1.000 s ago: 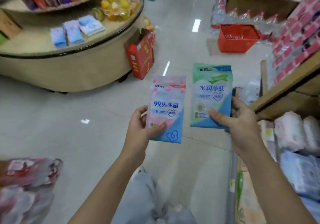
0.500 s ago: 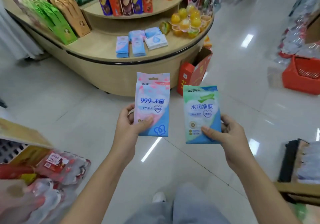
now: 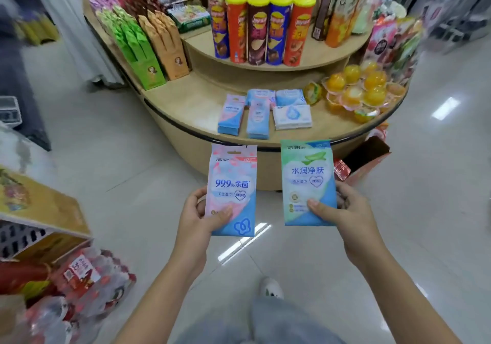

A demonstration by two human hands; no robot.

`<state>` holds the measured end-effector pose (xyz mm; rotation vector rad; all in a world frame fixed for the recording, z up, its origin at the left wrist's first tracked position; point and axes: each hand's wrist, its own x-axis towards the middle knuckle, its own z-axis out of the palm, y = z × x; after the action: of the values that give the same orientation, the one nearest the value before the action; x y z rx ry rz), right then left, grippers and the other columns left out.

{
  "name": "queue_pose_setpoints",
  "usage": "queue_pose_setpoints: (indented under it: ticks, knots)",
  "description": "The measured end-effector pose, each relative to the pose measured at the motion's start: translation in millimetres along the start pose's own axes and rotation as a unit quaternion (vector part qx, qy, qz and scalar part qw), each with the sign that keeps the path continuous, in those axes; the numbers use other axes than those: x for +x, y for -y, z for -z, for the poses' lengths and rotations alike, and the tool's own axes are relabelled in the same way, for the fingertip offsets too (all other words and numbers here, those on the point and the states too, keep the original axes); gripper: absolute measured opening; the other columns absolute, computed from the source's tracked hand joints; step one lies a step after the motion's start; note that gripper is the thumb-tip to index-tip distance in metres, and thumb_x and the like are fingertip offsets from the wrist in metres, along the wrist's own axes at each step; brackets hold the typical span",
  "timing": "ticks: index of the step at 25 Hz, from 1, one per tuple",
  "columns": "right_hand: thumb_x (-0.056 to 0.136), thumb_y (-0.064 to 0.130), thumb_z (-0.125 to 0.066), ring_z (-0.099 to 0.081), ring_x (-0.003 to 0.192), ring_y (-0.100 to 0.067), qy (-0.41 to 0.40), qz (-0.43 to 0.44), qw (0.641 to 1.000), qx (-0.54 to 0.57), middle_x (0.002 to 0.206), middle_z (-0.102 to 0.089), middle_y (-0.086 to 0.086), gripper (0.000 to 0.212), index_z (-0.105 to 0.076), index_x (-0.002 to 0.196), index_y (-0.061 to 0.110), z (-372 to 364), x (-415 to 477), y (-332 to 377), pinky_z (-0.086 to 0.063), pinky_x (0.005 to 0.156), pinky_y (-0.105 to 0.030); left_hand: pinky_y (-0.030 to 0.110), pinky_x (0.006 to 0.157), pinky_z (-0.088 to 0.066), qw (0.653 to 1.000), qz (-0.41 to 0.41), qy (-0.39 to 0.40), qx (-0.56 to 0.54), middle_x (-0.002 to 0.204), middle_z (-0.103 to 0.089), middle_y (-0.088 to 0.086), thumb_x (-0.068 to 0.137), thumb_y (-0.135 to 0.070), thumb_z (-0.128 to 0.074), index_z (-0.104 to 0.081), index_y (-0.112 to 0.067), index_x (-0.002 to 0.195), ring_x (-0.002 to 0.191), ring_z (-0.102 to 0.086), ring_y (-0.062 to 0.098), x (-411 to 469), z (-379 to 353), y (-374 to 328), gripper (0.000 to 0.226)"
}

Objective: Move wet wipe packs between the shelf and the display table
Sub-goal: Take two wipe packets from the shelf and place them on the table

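Wet wipe packs, two in hand, at centre frame above the floor. The left hand [image 3: 198,217] clamps the pink-and-blue pack [image 3: 232,191] by its lower edge, thumb on the face; the right hand [image 3: 342,210] clamps the green-and-blue pack [image 3: 308,181] likewise. Further wipe packs [image 3: 261,111] lie in short stacks on the round display table [image 3: 186,109], upper centre. Snack tubes [image 3: 259,28] stand on its upper tier. At lower left, wrapped bottle packs [image 3: 87,282] are blurred, their labels illegible.
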<state>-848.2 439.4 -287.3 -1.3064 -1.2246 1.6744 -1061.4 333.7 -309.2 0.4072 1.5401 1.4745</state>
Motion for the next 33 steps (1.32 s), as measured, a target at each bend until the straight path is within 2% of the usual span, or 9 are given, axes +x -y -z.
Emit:
queue_pose_setpoints:
  ticks: [4, 8, 13, 17, 20, 23, 27, 33]
  knots:
    - [0.074, -0.002, -0.072, -0.072, 0.084, -0.016, 0.019, 0.01, 1.0, -0.022, 0.097, -0.074, -0.003, 0.037, -0.062, 0.106, 0.011, -29.5, 95.1, 36.2, -0.056, 0.061, -0.021, 0.027, 0.071, -0.051, 0.998, 0.022, -0.051, -0.032, 0.104, -0.071, 0.0, 0.077, 0.003, -0.069, -0.049, -0.011, 0.12, 0.087, -0.07, 0.015, 66.8, -3.1, -11.6, 0.049]
    - [0.072, -0.003, -0.073, -0.072, 0.085, -0.019, 0.015, -0.015, 1.0, -0.023, 0.096, -0.074, -0.005, 0.041, -0.061, 0.11, 0.008, -70.0, 170.4, 38.1, -0.058, 0.066, -0.024, 0.024, 0.068, -0.053, 0.997, 0.037, -0.059, -0.034, 0.104, -0.072, -0.001, 0.067, -0.003, -0.077, -0.05, -0.011, 0.119, 0.087, -0.071, 0.013, 142.6, 10.0, -25.5, 0.059]
    - [0.073, -0.002, -0.073, -0.072, 0.076, -0.015, -0.051, -0.055, 0.997, 0.0, 0.095, -0.074, -0.007, 0.041, -0.059, 0.111, 0.007, -124.4, 247.1, 29.3, -0.05, 0.05, -0.016, 0.019, 0.062, -0.053, 0.997, 0.075, -0.028, -0.002, 0.11, -0.068, 0.003, 0.079, 0.003, -0.068, -0.049, -0.016, 0.114, 0.089, -0.068, 0.015, 267.9, 36.6, -50.7, 0.043]
    - [0.073, -0.004, -0.071, -0.072, 0.078, -0.016, -0.103, -0.082, 0.991, 0.021, 0.097, -0.074, -0.007, 0.043, -0.06, 0.112, 0.007, -157.3, 286.0, 24.0, -0.054, 0.058, -0.017, 0.013, 0.059, -0.05, 0.994, 0.094, 0.015, 0.055, 0.108, -0.063, 0.001, 0.08, 0.005, -0.067, -0.045, -0.012, 0.118, 0.084, -0.064, 0.006, 353.9, 38.6, -73.9, 0.046]
    - [0.074, -0.003, -0.071, -0.072, 0.086, -0.018, -0.139, -0.098, 0.985, 0.035, 0.098, -0.075, -0.005, 0.039, -0.062, 0.11, 0.008, -170.4, 304.0, 16.0, -0.056, 0.063, -0.019, 0.017, 0.069, -0.051, 0.988, 0.116, 0.039, 0.09, 0.106, -0.061, 0.001, 0.08, 0.002, -0.067, -0.043, -0.015, 0.117, 0.084, -0.062, 0.005, 402.6, 28.0, -72.9, 0.047]
    - [0.074, -0.004, -0.071, -0.072, 0.082, -0.017, -0.164, -0.123, 0.978, 0.045, 0.093, -0.075, -0.002, 0.037, -0.062, 0.107, 0.01, -174.5, 320.2, 5.1, -0.054, 0.059, -0.017, 0.027, 0.081, -0.051, 0.983, 0.147, 0.042, 0.105, 0.109, -0.061, 0.005, 0.079, 0.0, -0.069, -0.043, -0.018, 0.115, 0.087, -0.063, 0.011, 438.1, 14.2, -57.7, 0.047]
    - [0.074, -0.006, -0.07, -0.072, 0.076, -0.014, -0.181, -0.152, 0.971, 0.036, 0.087, -0.076, 0.001, 0.036, -0.061, 0.106, 0.008, -169.7, 345.2, -10.7, -0.053, 0.058, -0.016, 0.019, 0.073, -0.049, 0.981, 0.165, 0.028, 0.096, 0.112, -0.062, 0.005, 0.08, -0.003, -0.069, -0.043, -0.019, 0.116, 0.086, -0.063, 0.008, 475.1, -3.0, -29.7, 0.047]
    - [0.074, -0.007, -0.069, -0.072, 0.077, -0.013, -0.206, -0.169, 0.963, 0.038, 0.085, -0.076, 0.005, 0.035, -0.061, 0.103, 0.01, -159.7, 365.6, -18.7, -0.055, 0.06, -0.017, 0.019, 0.074, -0.052, 0.983, 0.151, 0.017, 0.104, 0.112, -0.064, 0.009, 0.077, -0.002, -0.072, -0.045, -0.014, 0.117, 0.09, -0.064, 0.013, 499.0, -18.1, 3.4, 0.05]
